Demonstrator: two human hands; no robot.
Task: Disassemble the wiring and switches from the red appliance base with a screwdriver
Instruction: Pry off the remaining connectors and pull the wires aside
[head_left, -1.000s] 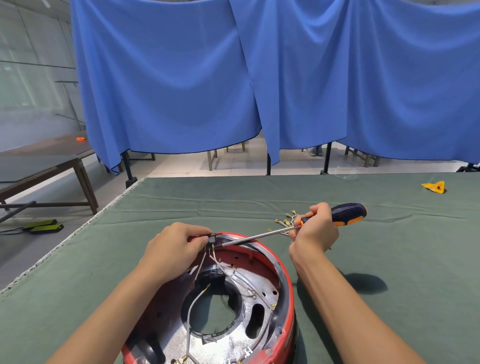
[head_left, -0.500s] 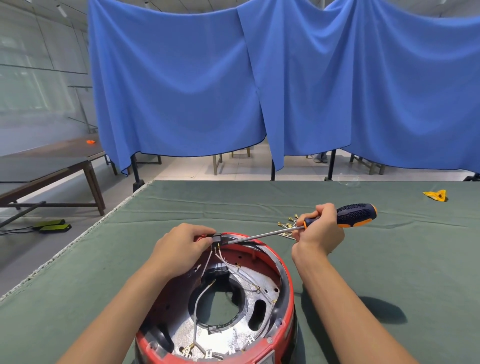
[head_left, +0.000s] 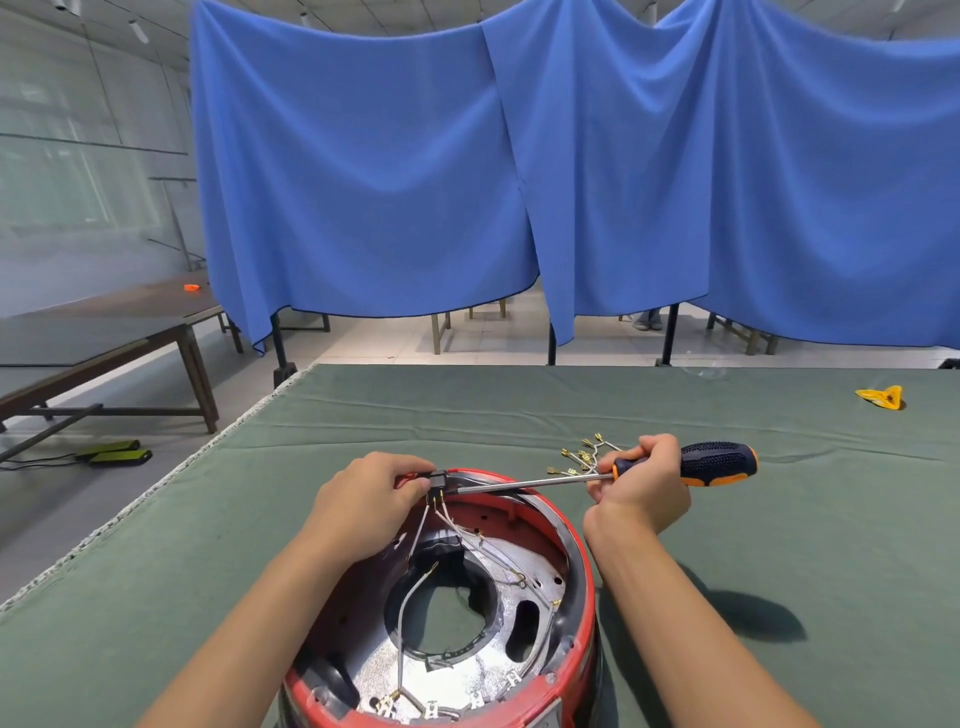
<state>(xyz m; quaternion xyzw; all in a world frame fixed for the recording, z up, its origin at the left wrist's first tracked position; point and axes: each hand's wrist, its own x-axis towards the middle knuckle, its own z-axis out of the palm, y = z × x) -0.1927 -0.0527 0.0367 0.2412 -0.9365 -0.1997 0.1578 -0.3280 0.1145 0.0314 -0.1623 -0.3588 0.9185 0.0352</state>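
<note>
A round red appliance base (head_left: 582, 597) sits on the near part of a table (head_left: 779, 519) covered in green cloth. It is open on top, and you can see shiny metal and a big hole inside.

The left hand (head_left: 371, 496) is at the far rim of the base. Its fingers pinch a small black switch (head_left: 439, 480) there. Thin white wires (head_left: 457, 525) hang down from the switch into the base. A grey wire (head_left: 408, 608) curves up from the near side, and its tip is loose in the air.

The right hand (head_left: 641, 483) is to the right of the base, just past the rim. It is curled around a screwdriver (head_left: 670, 467) at the front end of the handle. The handle is dark blue and orange and sticks out to the right. The long metal shaft points left, across the rim, and its tip meets the switch.

Just behind the right hand lies a small bunch of loose wires with gold ends (head_left: 582, 457) on the cloth. Far off to the right is a little yellow thing (head_left: 883, 397). Big blue curtains (head_left: 519, 171) hang behind the table. A dark wooden table (head_left: 104, 332) stands on the left.
</note>
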